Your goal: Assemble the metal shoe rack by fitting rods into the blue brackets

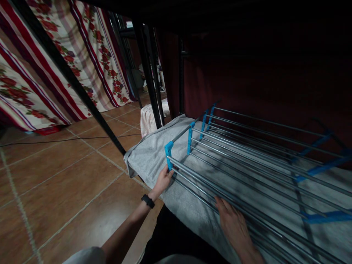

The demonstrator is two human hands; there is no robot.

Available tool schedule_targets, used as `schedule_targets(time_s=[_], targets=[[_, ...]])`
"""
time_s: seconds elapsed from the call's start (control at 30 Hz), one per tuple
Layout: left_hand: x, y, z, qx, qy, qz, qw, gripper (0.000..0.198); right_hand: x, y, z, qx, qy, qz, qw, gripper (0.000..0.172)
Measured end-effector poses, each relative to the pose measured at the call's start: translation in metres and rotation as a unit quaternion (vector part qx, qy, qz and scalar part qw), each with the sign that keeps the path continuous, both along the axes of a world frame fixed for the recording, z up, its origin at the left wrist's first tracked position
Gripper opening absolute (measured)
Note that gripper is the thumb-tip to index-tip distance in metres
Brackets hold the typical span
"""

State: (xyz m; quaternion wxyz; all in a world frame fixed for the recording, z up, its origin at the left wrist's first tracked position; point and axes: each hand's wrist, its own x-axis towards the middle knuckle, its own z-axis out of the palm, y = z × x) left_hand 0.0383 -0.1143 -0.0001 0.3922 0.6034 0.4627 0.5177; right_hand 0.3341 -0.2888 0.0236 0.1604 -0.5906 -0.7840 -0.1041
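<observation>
A rack of grey metal tubes and blue plastic brackets [168, 152] lies on its side on a grey towel-like cloth [156, 146]. My left hand [163, 179], with a black band on its wrist, is closed at the near left corner, its fingers around the foot of the blue bracket and the tube ends. Farther right along the near tubes [198, 181], my right hand [231, 220] is closed over the bars, its fingertips partly hidden by them. More blue brackets [330, 216] join the tubes at the right end, where the view is dim.
Black metal posts [150, 73] and a dark shelf stand around the cloth. A dark red hanging cloth [233, 80] covers the back. At left, a floral striped curtain [101, 55] hangs above brown floor tiles [68, 176]; a thin black cable [82, 138] crosses them.
</observation>
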Motion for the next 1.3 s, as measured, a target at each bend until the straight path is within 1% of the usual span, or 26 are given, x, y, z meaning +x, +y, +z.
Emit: schedule_targets(time_s=[0.17,0.3,0.53,0.6,0.73,1.0,1.3], targets=[[0.002,-0.002,0.006,0.003,0.0,-0.009,1.0,0.026,-0.002,-0.003,0.003,-0.009,0.008,0.001,1.0,0.042],[0.002,-0.002,0.007,0.005,0.004,-0.011,1.0,0.026,-0.004,-0.003,0.006,-0.025,0.003,-0.01,1.0,0.036],[0.001,-0.003,0.006,0.002,0.02,-0.015,1.0,0.027,-0.004,0.004,0.013,-0.122,0.015,-0.028,0.992,0.036],[0.001,-0.004,0.006,0.001,0.024,-0.015,1.0,0.028,-0.004,0.005,0.015,-0.138,0.019,-0.029,0.99,0.037],[0.0,-0.004,0.003,-0.001,0.031,-0.007,0.999,0.031,-0.003,0.004,0.015,-0.138,0.018,-0.029,0.99,0.037],[0.0,-0.004,-0.002,-0.002,0.049,0.006,0.999,0.031,-0.004,0.004,0.016,-0.11,0.005,-0.013,0.994,0.039],[0.0,-0.006,0.0,-0.004,0.06,0.009,0.998,0.028,-0.003,0.007,0.019,-0.13,0.019,-0.01,0.991,0.037]])
